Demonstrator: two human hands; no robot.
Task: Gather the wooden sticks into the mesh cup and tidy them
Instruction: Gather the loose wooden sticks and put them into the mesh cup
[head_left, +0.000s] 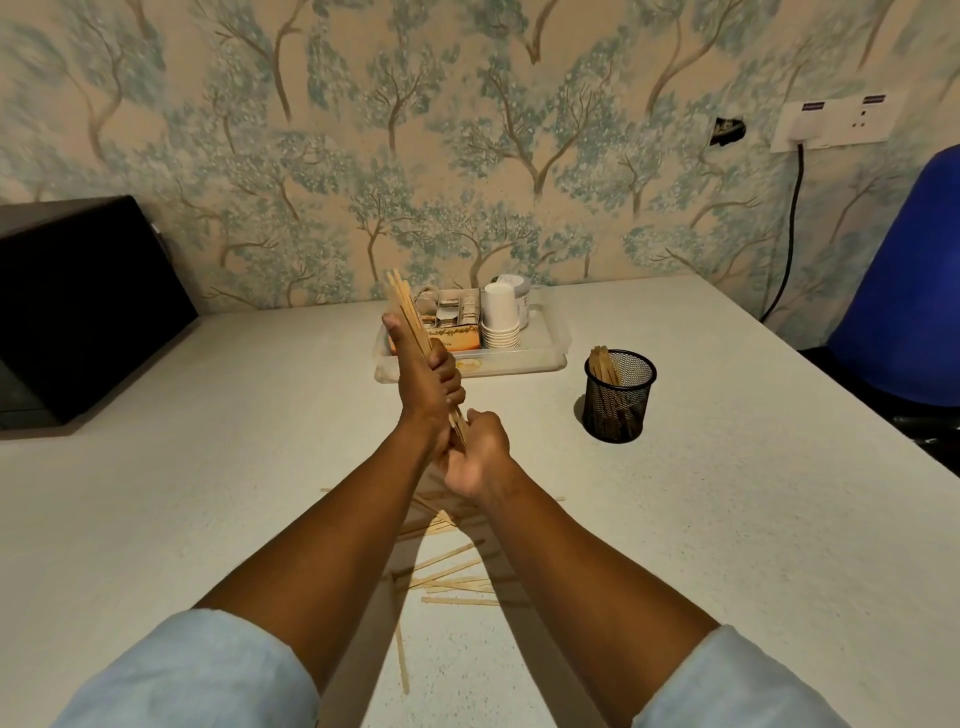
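My left hand (423, 384) is wrapped around the middle of a bundle of wooden sticks (402, 301), held upright above the table with the tips pointing up and slightly left. My right hand (475, 457) sits just below, closed against the bundle's lower ends. A black mesh cup (618, 397) stands to the right with several sticks leaning inside it. More loose sticks (447, 577) lie scattered on the white table (208, 493) under and between my forearms.
A clear plastic tray (550, 358) at the back holds stacked paper cups (501, 317), a jar and an orange box of sachets. A black appliance (78, 306) sits at the left. A blue chair (904, 291) stands at the right.
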